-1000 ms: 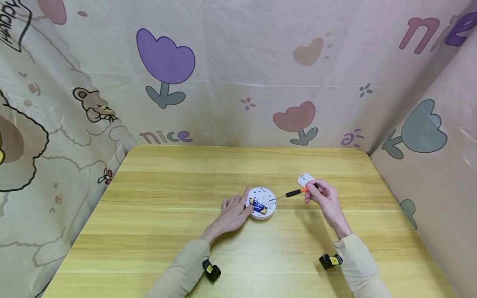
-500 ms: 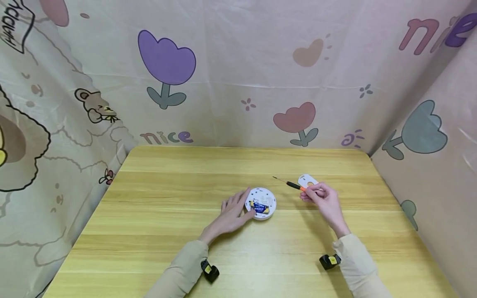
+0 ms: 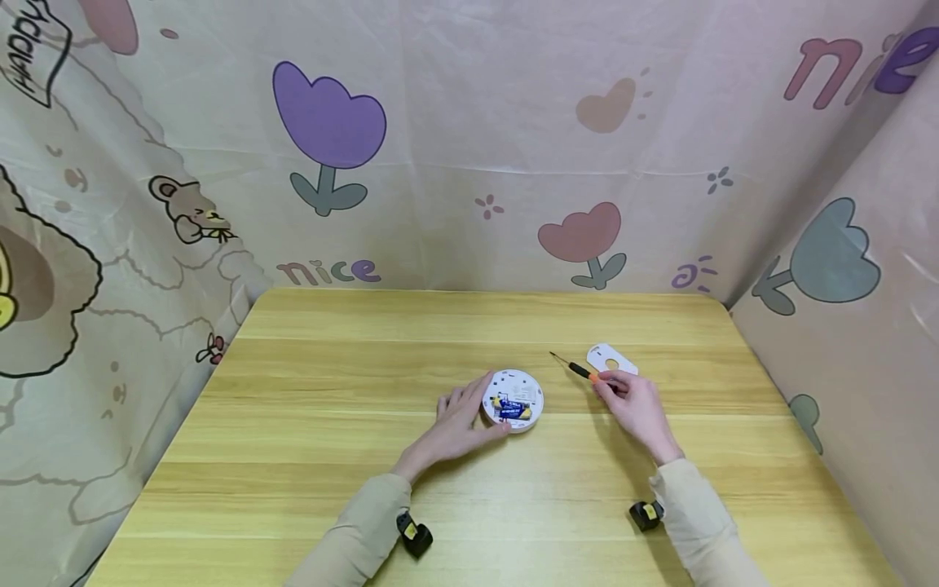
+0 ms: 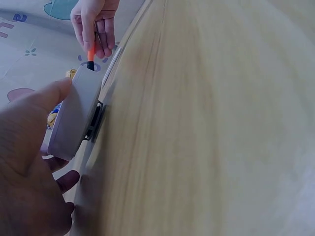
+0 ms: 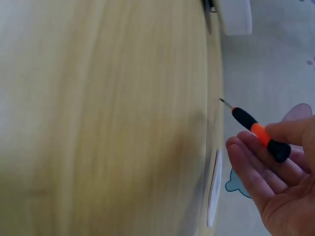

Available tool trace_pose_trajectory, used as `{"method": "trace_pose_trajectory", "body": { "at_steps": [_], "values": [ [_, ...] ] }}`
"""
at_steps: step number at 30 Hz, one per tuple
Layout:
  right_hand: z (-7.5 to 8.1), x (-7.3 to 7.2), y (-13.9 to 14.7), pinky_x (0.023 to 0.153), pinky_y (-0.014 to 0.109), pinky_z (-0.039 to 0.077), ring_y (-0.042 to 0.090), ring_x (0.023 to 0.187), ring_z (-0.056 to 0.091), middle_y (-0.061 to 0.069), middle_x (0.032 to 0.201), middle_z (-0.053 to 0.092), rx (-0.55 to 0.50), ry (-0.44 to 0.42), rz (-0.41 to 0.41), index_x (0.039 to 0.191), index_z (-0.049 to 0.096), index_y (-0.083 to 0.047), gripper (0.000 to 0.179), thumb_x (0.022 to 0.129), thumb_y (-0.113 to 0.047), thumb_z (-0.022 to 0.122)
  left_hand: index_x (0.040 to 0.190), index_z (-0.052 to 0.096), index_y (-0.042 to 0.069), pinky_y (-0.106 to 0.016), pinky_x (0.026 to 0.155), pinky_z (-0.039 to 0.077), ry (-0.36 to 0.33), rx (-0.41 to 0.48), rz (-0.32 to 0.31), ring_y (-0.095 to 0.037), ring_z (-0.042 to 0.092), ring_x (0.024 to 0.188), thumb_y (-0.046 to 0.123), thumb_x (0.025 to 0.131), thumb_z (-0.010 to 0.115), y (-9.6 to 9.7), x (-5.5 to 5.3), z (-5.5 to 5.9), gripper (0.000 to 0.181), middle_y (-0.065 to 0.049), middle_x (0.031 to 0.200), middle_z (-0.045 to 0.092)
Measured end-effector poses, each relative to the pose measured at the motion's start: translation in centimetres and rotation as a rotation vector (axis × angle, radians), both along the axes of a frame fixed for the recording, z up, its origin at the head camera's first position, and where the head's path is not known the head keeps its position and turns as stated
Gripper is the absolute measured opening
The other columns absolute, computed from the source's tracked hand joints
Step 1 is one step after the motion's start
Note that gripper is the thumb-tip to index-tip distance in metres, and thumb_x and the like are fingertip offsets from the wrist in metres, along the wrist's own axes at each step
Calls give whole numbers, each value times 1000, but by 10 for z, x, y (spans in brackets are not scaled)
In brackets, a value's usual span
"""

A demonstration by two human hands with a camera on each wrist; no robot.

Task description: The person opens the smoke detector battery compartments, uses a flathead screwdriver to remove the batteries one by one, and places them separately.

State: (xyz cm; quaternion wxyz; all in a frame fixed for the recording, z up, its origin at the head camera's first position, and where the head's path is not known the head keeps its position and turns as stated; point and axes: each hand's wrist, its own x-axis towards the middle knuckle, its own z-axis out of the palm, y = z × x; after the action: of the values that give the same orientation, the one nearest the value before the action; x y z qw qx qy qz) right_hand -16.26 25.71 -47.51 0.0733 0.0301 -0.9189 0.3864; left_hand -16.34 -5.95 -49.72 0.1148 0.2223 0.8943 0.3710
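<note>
A round white battery-powered device (image 3: 522,381), its exact kind unclear, lies on the table with blue-and-yellow batteries (image 3: 513,408) in its open top. My left hand (image 3: 456,425) holds it at the left, thumb and fingers spread around its rim. The left wrist view shows its side wall (image 4: 76,115) and a black part (image 4: 94,122) underneath. My right hand (image 3: 635,409) pinches a small screwdriver (image 3: 578,370) by its orange-and-black handle, seen closely in the right wrist view (image 5: 244,118). The tip points leftward, apart from the device. Beyond the right hand lies a flat white plate (image 3: 599,355) with a hole.
The wooden table (image 3: 330,367) reaches back to a patterned curtain (image 3: 455,122), which also hangs at both sides. Black wrist cameras (image 3: 415,536) sit at the sleeves. The white plate (image 5: 214,189) is flat on the table close to the right hand.
The screwdriver tip has left the device's top and moved right and back. My right hand has lowered slightly, uncovering more of the white plate. My left thumb has slid to the device's near rim.
</note>
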Motion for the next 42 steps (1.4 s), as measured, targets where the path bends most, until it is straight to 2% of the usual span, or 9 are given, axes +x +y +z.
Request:
{"method": "trace_pose_trajectory", "body": {
  "at_steps": [4, 6, 8, 11, 13, 21, 34, 38, 42],
  "values": [
    [0, -1, -1, 78, 41, 62, 30, 87, 76, 16, 94, 79, 156, 38, 19, 102, 76, 0, 16, 93, -13, 69, 163, 15, 15, -62, 118, 20, 9, 11, 0, -38, 31, 147, 57, 87, 69, 0, 0, 0, 102, -11, 168, 23],
    [1, -1, -1, 68, 36, 58, 24, 74, 73, 11, 85, 78, 216, 38, 34, 96, 76, -3, 13, 92, -14, 70, 162, 16, 15, -62, 118, 21, 19, 19, 5, -37, 32, 146, 57, 86, 71, 0, 0, -1, 102, -11, 167, 26],
    [2, -2, -2, 57, 30, 48, 16, 63, 63, 5, 76, 75, 273, 34, 46, 91, 76, -5, 11, 92, -15, 71, 162, 18, 15, -61, 117, 21, 25, 23, 9, -36, 33, 145, 56, 86, 72, 0, 0, -1, 102, -11, 167, 27],
    [4, -2, -3, 53, 26, 38, 10, 59, 52, 1, 71, 71, 334, 14, 57, 85, 73, -8, 11, 91, -17, 71, 162, 19, 15, -61, 117, 21, 27, 33, 19, -35, 34, 144, 55, 85, 73, 1, 0, -2, 102, -10, 166, 30],
    [4, -3, -3, 54, 27, 40, 10, 60, 53, 0, 72, 71, 364, -3, 57, 83, 72, -10, 11, 90, -19, 71, 162, 20, 15, -61, 118, 20, 26, 38, 27, -35, 34, 143, 55, 84, 74, 1, 1, -2, 102, -10, 165, 32],
    [1, -6, -5, 51, 28, 39, 12, 58, 54, 2, 74, 73, 396, -75, 46, 82, 69, -11, 15, 92, -22, 70, 160, 25, 14, -62, 117, 19, 28, 49, 96, -34, 40, 137, 57, 86, 71, 2, 1, -3, 97, -13, 158, 43],
    [-3, -8, -4, 51, 28, 37, 14, 59, 51, 0, 71, 67, 395, -83, 46, 82, 68, -12, 15, 91, -24, 71, 160, 26, 20, -60, 116, 21, 61, 34, 92, -34, 39, 140, 57, 89, 68, 3, 0, -5, 91, -7, 163, 37],
    [-2, -7, -5, 58, 34, 48, 20, 70, 62, 7, 83, 70, 391, -52, 38, 90, 70, -8, 15, 90, -23, 72, 158, 30, 19, -59, 116, 21, 60, 48, 107, -32, 39, 138, 58, 86, 71, 4, -1, -6, 93, -8, 160, 41],
    [0, -5, -10, 67, 40, 54, 25, 83, 65, 11, 95, 68, 356, 42, 62, 103, 71, -5, 24, 86, -21, 77, 156, 33, 16, -58, 116, 21, 51, 77, 123, -32, 40, 138, 57, 83, 75, 5, -1, -6, 94, -8, 157, 45]
  ]
}}
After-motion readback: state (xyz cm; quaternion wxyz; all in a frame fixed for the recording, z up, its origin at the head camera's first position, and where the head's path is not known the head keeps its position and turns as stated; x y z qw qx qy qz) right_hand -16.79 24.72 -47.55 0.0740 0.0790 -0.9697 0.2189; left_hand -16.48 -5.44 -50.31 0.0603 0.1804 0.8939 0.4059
